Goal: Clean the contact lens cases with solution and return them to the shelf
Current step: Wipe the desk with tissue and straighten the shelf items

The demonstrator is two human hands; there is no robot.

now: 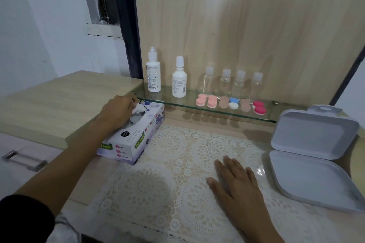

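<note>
Head view, looking down at a wooden table point(177, 122) covered by a cream lace cloth point(158, 183), with a glass shelf point(166, 97) fixed to the wood panel behind it.

At centre left of the frame, the left hand point(116, 110) reaches over a tissue box point(134, 140). Its fingers are pinched together on the white tissue point(138, 107) sticking up from the slot. I judge this to be preparation: a tissue is wanted for wiping or drying before any case is opened.

At lower centre right, the right hand point(235, 179) lies palm down on the lace cloth. Its fingers are straight and slightly apart, holding nothing. It seems to be steadying the person while the other arm stretches forward.

The contact lens cases point(231, 103) sit untouched in a row along the front edge of the shelf, right of centre. They are pink, coral, beige, blue and white, beige again, and deep pink. Two white solution bottles point(153, 73) stand capped at the left end of the shelf. Four small clear bottles point(225, 83) line up behind the cases.

At the right edge an open white plastic box point(314, 134) rests on the table, its lid propped back. I guess it is a work tray for the cases. As I read it, the cleaning itself has not begun.
</note>
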